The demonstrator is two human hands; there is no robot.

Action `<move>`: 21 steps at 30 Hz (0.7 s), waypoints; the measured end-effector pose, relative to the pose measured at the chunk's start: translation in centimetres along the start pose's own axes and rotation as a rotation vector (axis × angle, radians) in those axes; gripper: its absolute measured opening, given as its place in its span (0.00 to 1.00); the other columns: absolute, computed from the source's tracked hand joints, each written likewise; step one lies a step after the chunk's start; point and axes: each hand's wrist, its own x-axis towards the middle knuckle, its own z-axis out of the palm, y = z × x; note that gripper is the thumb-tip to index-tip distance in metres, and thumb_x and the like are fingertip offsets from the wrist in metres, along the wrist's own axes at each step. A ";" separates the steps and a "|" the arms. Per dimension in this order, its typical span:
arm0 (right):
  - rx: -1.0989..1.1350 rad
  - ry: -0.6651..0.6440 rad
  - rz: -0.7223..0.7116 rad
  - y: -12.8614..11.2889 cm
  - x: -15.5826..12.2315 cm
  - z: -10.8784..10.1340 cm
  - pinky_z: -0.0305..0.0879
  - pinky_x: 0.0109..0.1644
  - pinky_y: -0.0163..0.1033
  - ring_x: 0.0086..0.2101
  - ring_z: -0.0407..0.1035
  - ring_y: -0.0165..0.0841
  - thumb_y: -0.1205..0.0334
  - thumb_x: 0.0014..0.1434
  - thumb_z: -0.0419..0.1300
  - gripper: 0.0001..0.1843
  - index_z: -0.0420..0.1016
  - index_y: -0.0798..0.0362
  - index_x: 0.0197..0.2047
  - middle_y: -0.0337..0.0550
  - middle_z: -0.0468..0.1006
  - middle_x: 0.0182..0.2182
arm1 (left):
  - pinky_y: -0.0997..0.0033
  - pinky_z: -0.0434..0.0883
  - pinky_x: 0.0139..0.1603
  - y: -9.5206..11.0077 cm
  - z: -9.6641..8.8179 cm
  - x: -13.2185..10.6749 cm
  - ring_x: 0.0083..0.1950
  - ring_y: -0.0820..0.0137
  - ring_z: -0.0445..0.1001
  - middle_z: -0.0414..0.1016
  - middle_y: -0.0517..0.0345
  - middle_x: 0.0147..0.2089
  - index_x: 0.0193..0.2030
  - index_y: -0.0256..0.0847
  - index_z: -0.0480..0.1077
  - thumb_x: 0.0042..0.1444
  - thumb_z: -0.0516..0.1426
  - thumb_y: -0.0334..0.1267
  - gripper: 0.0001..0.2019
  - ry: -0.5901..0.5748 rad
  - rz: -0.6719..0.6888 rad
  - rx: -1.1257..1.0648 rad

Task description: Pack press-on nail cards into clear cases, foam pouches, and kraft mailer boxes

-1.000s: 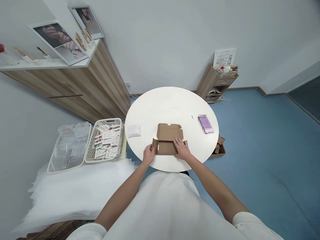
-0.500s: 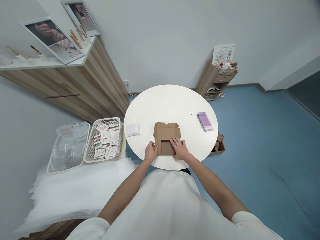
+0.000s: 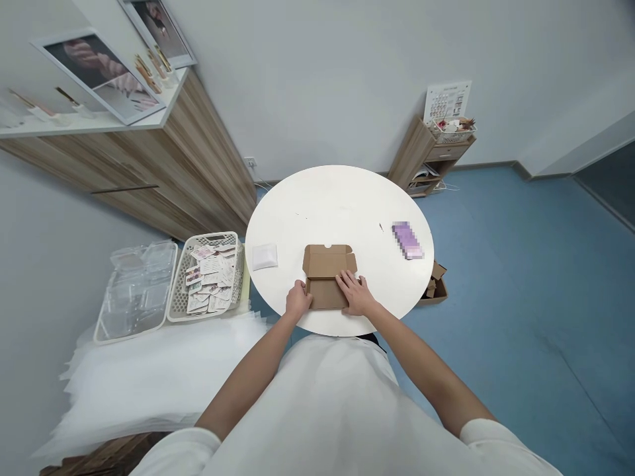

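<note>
A brown cardboard box (image 3: 325, 295) lies near the front edge of the white round table (image 3: 332, 198). Its lid (image 3: 327, 263) is unfolded toward the far side, with small side flaps at the corners. My left hand (image 3: 298, 301) is closed on the box's left side wall, thumb toward the inside. Over the right side of the box rests my right hand (image 3: 358, 296), fingers stretched out and touching the cardboard. The right side wall is mostly hidden under that hand.
On the table sit a white packet (image 3: 264, 256) at left and a blurred purple item (image 3: 407, 240) at right. A basket of cards (image 3: 213, 277) and a tray of clear plastic boxes (image 3: 136, 291) stand left. A carton (image 3: 434, 291) is on the floor at right.
The box's left side piece, which was folded inward over the base, now stands up along the left edge, so more of the base shows. Both hands have barely moved.
</note>
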 end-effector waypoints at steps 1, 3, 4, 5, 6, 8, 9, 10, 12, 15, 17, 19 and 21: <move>0.004 -0.001 -0.005 0.0 0.0 0.0 0.33 0.58 0.57 0.61 0.26 0.48 0.46 0.39 0.60 0.58 0.29 0.53 0.64 0.53 0.34 0.63 | 0.73 0.59 0.28 0.0 0.1 0.1 0.32 0.67 0.69 0.70 0.58 0.31 0.37 0.42 0.56 0.46 0.51 0.30 0.10 0.003 -0.005 -0.002; 0.014 0.004 -0.018 0.2 0.0 0.1 0.32 0.58 0.57 0.61 0.28 0.47 0.47 0.40 0.60 0.57 0.29 0.53 0.64 0.53 0.35 0.63 | 0.72 0.60 0.28 0.0 0.3 0.2 0.33 0.67 0.69 0.70 0.57 0.32 0.38 0.42 0.56 0.47 0.51 0.30 0.10 0.009 -0.009 0.001; 0.017 0.010 -0.024 0.2 0.0 0.2 0.32 0.58 0.57 0.61 0.29 0.47 0.47 0.40 0.60 0.57 0.28 0.53 0.64 0.53 0.35 0.63 | 0.72 0.60 0.28 0.0 0.4 0.2 0.33 0.67 0.70 0.70 0.57 0.32 0.38 0.41 0.56 0.47 0.51 0.30 0.11 0.012 -0.009 0.004; 0.019 0.017 -0.027 0.3 0.0 0.2 0.32 0.58 0.57 0.61 0.30 0.47 0.47 0.40 0.60 0.57 0.28 0.53 0.64 0.53 0.36 0.63 | 0.72 0.60 0.29 0.0 0.5 0.2 0.33 0.67 0.70 0.70 0.57 0.31 0.39 0.41 0.57 0.47 0.51 0.30 0.11 0.013 -0.008 0.002; 0.019 0.023 -0.027 0.4 0.1 0.2 0.32 0.58 0.57 0.61 0.29 0.47 0.47 0.40 0.60 0.57 0.28 0.53 0.64 0.53 0.36 0.63 | 0.71 0.61 0.29 0.0 0.5 0.2 0.33 0.67 0.70 0.70 0.57 0.30 0.40 0.41 0.57 0.47 0.51 0.31 0.11 0.012 -0.005 -0.006; 0.015 0.029 -0.025 0.7 0.2 0.2 0.33 0.58 0.57 0.61 0.29 0.47 0.47 0.40 0.60 0.57 0.29 0.53 0.64 0.52 0.35 0.63 | 0.71 0.62 0.32 -0.1 0.3 -0.1 0.34 0.67 0.70 0.70 0.57 0.31 0.43 0.40 0.57 0.49 0.51 0.34 0.13 0.013 0.015 -0.046; 0.013 0.028 -0.023 0.9 0.3 0.1 0.33 0.58 0.57 0.61 0.29 0.47 0.47 0.40 0.60 0.57 0.29 0.53 0.64 0.52 0.35 0.63 | 0.70 0.63 0.34 -0.1 0.1 -0.3 0.35 0.68 0.70 0.70 0.57 0.32 0.46 0.39 0.57 0.50 0.51 0.36 0.15 0.014 0.034 -0.072; 0.010 0.025 -0.024 1.2 0.4 0.1 0.33 0.58 0.57 0.61 0.29 0.47 0.48 0.40 0.60 0.57 0.29 0.53 0.64 0.52 0.36 0.63 | 0.70 0.64 0.36 -0.1 -0.1 -0.6 0.35 0.68 0.70 0.70 0.56 0.35 0.50 0.39 0.55 0.51 0.52 0.40 0.20 0.014 0.058 -0.095; 0.007 0.019 -0.032 1.7 0.5 -0.1 0.34 0.57 0.58 0.61 0.29 0.47 0.48 0.40 0.60 0.57 0.29 0.53 0.64 0.53 0.36 0.63 | 0.70 0.64 0.37 0.0 -0.8 -1.2 0.37 0.69 0.70 0.68 0.52 0.43 0.58 0.39 0.47 0.48 0.54 0.48 0.33 -0.002 0.120 -0.098; 0.007 0.021 -0.054 2.4 0.6 -0.2 0.34 0.58 0.57 0.61 0.30 0.47 0.48 0.40 0.60 0.57 0.28 0.53 0.64 0.53 0.37 0.63 | 0.69 0.64 0.37 0.5 -1.8 -1.7 0.42 0.64 0.69 0.62 0.49 0.51 0.64 0.45 0.34 0.37 0.59 0.56 0.52 -0.096 0.233 0.047; 0.012 0.034 -0.071 2.7 0.7 -0.3 0.33 0.58 0.57 0.61 0.30 0.47 0.48 0.40 0.60 0.57 0.28 0.53 0.64 0.52 0.37 0.63 | 0.68 0.64 0.37 1.1 -2.3 -1.6 0.45 0.59 0.68 0.61 0.49 0.51 0.64 0.48 0.32 0.30 0.62 0.57 0.58 -0.181 0.268 0.185; 0.027 0.043 -0.088 2.9 0.7 -0.4 0.33 0.58 0.56 0.61 0.30 0.47 0.49 0.40 0.61 0.58 0.28 0.53 0.64 0.52 0.38 0.63 | 0.67 0.63 0.38 1.8 -2.5 -1.2 0.47 0.56 0.67 0.60 0.48 0.51 0.64 0.48 0.29 0.29 0.62 0.57 0.59 -0.236 0.263 0.267; 0.056 0.046 -0.100 3.0 0.7 -0.5 0.34 0.58 0.56 0.61 0.30 0.47 0.48 0.40 0.61 0.58 0.28 0.53 0.64 0.52 0.37 0.63 | 0.66 0.63 0.38 2.2 -2.4 -0.7 0.48 0.55 0.66 0.61 0.48 0.51 0.64 0.49 0.27 0.31 0.62 0.56 0.59 -0.263 0.246 0.300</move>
